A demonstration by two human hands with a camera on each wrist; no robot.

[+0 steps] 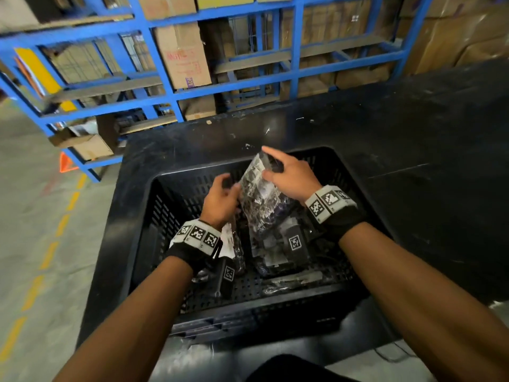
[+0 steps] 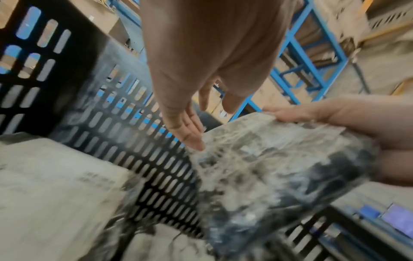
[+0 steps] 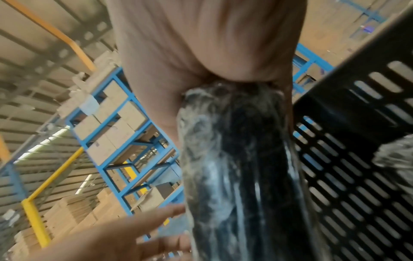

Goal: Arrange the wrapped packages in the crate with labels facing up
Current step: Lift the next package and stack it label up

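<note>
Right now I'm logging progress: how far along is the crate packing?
Partway. Done: a package with a white label up lies in the black crate. In hand: the right hand grips a wrapped package, tilted up; the left hand touches its edge. Left: laying it flat; the others' labels are unclear.

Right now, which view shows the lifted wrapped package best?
Head view: the whole wrapped package stands tilted over the crate, right hand gripping its top, left hand at its side. Left wrist view shows one blurred face; right wrist view only a narrow edge.
</note>
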